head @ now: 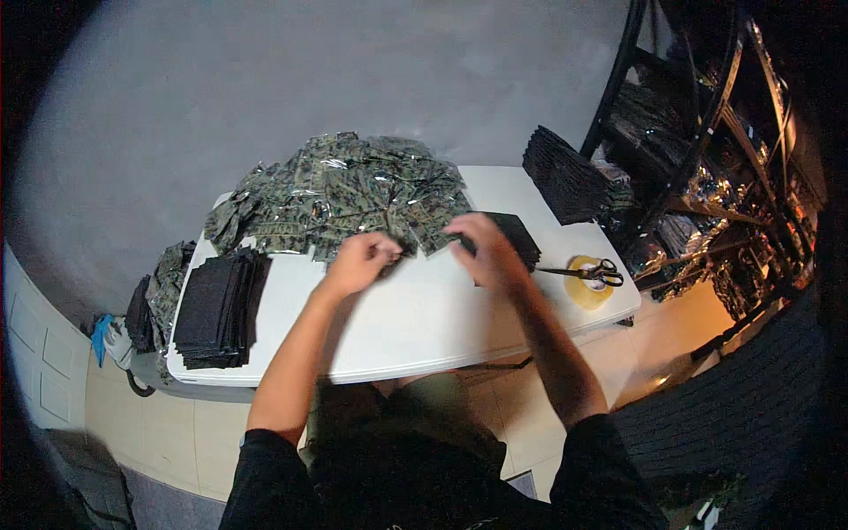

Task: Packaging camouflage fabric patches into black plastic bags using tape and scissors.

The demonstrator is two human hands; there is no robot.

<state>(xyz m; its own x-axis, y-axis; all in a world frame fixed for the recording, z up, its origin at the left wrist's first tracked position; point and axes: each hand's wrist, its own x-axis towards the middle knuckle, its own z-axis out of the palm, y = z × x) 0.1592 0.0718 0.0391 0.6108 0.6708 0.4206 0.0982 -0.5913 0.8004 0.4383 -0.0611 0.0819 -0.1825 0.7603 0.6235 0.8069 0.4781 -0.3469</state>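
Observation:
A heap of camouflage-patterned fabric items in clear plastic packaging (pixel 344 185) covers the back of a white folding table (pixel 397 318). Just in front of its near edge is my left hand (pixel 364 262), fingers curled; whether they pinch anything is hidden. My right hand (pixel 483 245), blurred, hovers at the heap's right front corner with thumb and fingers apart. It partly covers a stack of black fabric pieces (pixel 513 235), whose dark surface shows between the fingers. To the right, black-handled scissors (pixel 606 272) lie across a roll of yellowish tape (pixel 583 295).
A tall stack of black pieces (pixel 215 308) occupies the table's left end. Another leaning black stack (pixel 566 175) is at the back right corner. Beyond it stands a dark-framed rack (pixel 702 152) with shiny packages. A grey wall (pixel 331 66) rises behind the table.

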